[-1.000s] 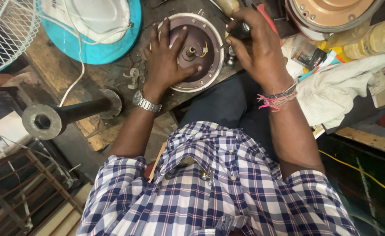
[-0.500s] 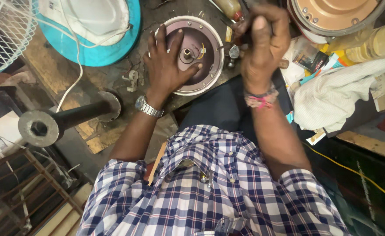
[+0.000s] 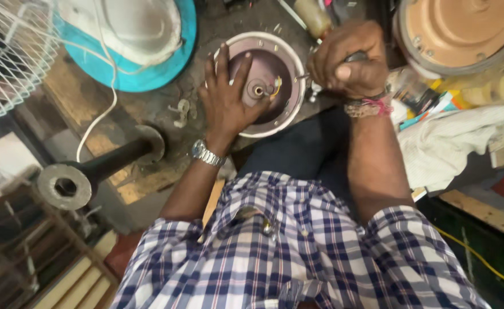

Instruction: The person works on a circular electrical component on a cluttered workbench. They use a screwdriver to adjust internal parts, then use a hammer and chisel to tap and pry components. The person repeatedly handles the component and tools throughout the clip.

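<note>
Motor housing [image 3: 263, 86]: round, white-rimmed, on desk [image 3: 149, 114], right of teal fan base [image 3: 172, 57].
Left hand [image 3: 226, 100]: fingers spread, flat on housing.
Right hand [image 3: 349, 60]: fist clamped on tool handle [image 3: 356, 56] at housing's right rim.

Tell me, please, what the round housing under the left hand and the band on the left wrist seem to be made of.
Round housing: probably painted or enamelled metal, though moulded plastic is possible; its pale rim is glossy and its dark maroon inside is dull.
Wristwatch band: apparently polished steel, with silvery, shiny links.
The left hand lies flat on the housing.

head camera looks steeply down, close up.
</note>
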